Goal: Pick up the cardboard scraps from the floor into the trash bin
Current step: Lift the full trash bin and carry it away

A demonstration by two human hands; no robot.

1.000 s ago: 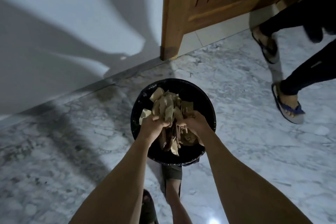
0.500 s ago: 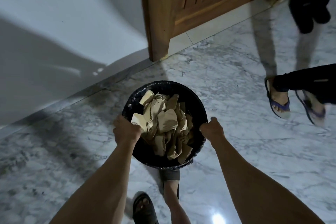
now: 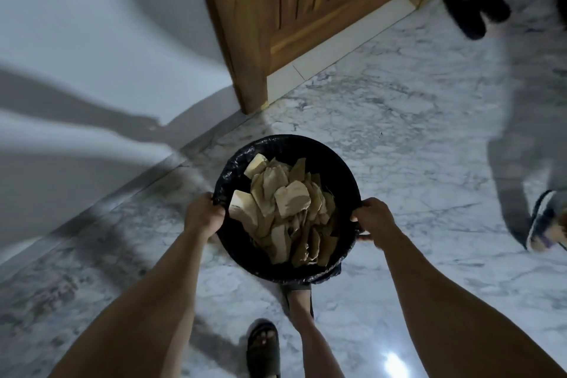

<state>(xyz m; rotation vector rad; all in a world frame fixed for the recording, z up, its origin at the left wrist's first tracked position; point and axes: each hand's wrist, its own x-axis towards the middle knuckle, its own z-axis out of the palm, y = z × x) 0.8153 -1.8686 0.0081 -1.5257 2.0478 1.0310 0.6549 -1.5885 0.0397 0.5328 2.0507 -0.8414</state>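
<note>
The left hand [image 3: 204, 218] grips the rim of the black trash bin [image 3: 337, 163], fingers curled over its edge. The right hand [image 3: 372, 218] grips the rim on the other side the same way. Between the two hands, the cardboard scraps [image 3: 285, 205] sit piled inside the bin. Past the hands stands a wooden door [image 3: 306, 9]. A sandaled foot [image 3: 264, 347] stands on the marble floor [image 3: 414, 138], below the hands.

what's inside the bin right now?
The trash bin, lined with a black bag, holds a heap of cardboard scraps. The heap hides the bottom and anything under it. Left hand and right hand grip the rim.
</note>
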